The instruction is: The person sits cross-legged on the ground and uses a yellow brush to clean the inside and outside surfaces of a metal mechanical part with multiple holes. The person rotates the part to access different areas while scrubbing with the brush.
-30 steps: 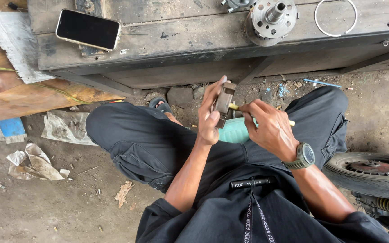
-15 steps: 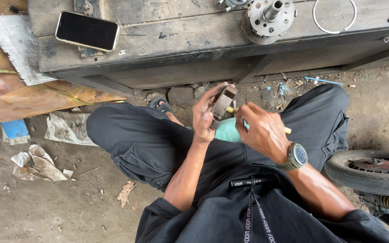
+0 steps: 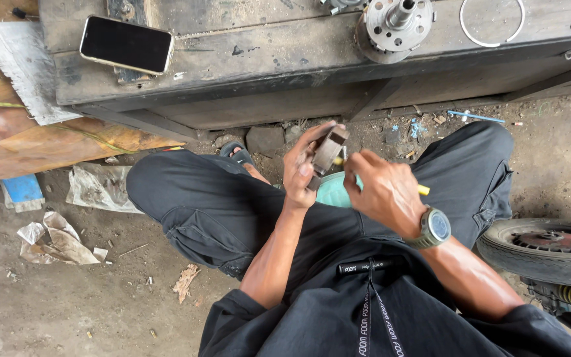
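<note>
Our left hand has tilted the metal block rightward; right hand (gripping a yellow-handled tool) sits just beside.

Soft, even daylight fills the scene, with no hard shadows. A deep shadow lies under the workbench beyond the hands. The left hand and right hand are sharp, with faint sheen on the knuckles. The phone screen, up left of the hands, shows dull glare. Straight lines bow slightly toward the frame edges.
</note>
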